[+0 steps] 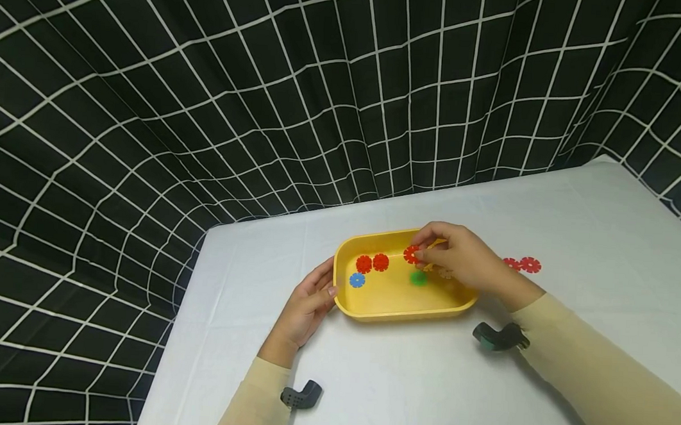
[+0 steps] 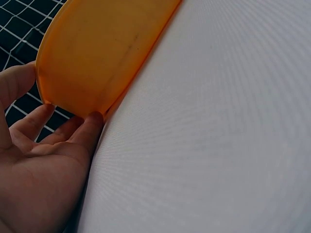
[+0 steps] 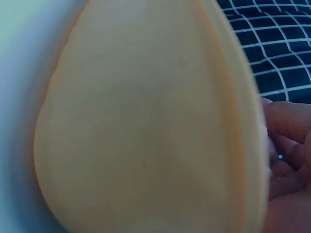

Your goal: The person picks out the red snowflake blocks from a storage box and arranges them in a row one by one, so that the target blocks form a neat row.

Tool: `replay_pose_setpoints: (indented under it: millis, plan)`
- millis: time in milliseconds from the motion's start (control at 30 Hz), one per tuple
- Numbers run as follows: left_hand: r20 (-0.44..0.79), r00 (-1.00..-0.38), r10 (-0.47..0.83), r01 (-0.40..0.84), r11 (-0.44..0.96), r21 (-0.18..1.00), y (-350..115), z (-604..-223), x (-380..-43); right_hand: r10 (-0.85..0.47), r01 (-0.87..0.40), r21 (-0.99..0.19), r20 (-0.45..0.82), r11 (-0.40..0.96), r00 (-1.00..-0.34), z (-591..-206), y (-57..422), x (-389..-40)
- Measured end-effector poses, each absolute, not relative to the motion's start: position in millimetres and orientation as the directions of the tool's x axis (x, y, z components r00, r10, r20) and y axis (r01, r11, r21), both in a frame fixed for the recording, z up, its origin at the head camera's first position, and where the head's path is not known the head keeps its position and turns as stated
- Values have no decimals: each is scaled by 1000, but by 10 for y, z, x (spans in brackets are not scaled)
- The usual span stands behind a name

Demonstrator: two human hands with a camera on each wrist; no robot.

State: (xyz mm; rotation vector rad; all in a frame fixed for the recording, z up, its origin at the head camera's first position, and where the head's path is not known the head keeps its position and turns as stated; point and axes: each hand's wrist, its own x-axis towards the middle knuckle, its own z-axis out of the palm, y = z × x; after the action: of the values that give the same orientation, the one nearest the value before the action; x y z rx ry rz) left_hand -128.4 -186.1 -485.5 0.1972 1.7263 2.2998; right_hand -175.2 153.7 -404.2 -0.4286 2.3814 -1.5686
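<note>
Evidently the work surface is a table spread with a white cloth [image 1: 378,381], lightly creased, its far edge meeting a black curtain [image 1: 323,109] with a white grid that hangs in folds behind it and along its left edge. On the cloth, nearer the table's far edge than the foot of the view, lies a yellow plastic tray [image 1: 385,298], oblong, with rounded corners and raised walls. The left hand [image 1: 307,304] grips the tray's left end, thumb at the rim and fingers against the outer wall. The right hand [image 1: 459,254] reaches over the tray's right end, thumb and forefinger pinched together on one red snowflake disc [image 1: 411,254], flat and round with a notched edge, held over the tray towards its far wall. Five red discs show in all: the pinched one, two side by side [image 1: 372,263] near the tray's far left corner, and two on the cloth [image 1: 530,265] beyond the tray's right end. One blue disc [image 1: 357,280] lies by the tray's left end, and one green disc [image 1: 418,278] right of the middle. Yellowish discs [image 1: 446,273] lie under the right hand, too covered to count. Both sleeves are beige, and two black wrist devices [image 1: 302,395] show, one by each forearm.
</note>
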Motion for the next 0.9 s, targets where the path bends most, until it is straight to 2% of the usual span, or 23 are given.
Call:
replay_pose_setpoints:
  millis: [567, 900]
  plan:
    - [-37, -957, 289, -116, -260, 959, -1861, -4846, -1284, -241, -60, -909, -45, 412, -969, -3994, 2059, -1626]
    - [-49, -957, 286, -125, -254, 959, -1871, -4872, -1295, -140, -17, -894, -52, 448, -989, -4141, 2483, -1576]
